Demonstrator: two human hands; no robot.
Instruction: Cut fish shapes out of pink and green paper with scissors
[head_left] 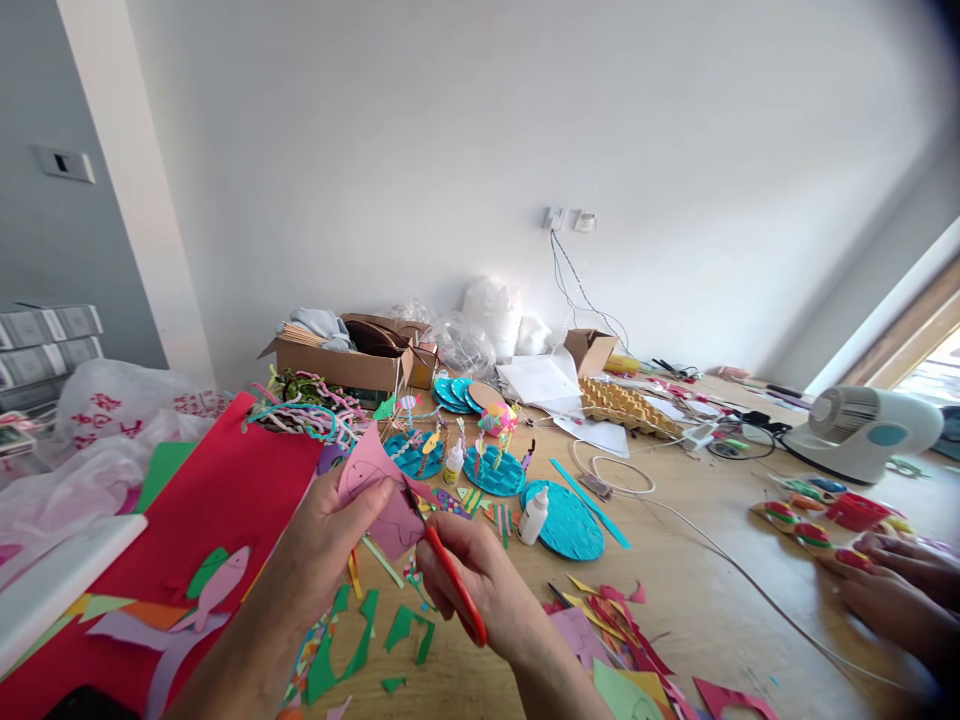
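My left hand [334, 520] is closed on a sheet of pink paper [396, 528] with drawn outlines on it. Red-handled scissors [454, 585] are in my right hand [472, 565], their dark blades at the paper's right edge. Just beyond the hands stand two blue discs carrying small upright decorations, one of them a blue disc [495, 470] to the right. A white glue bottle [534, 515] rests by a bare blue disc [566, 522]. On red paper [217, 500] at the left lie a pink paper fish [223, 585] and a green one [207, 572].
Green scraps [345, 650] and colourful offcuts [615, 630] litter the near table. A cardboard box [341, 365] and plastic bags stand along the wall. At the right are a white fan [862, 435], a trailing cable [720, 545] and another person's hands [892, 580].
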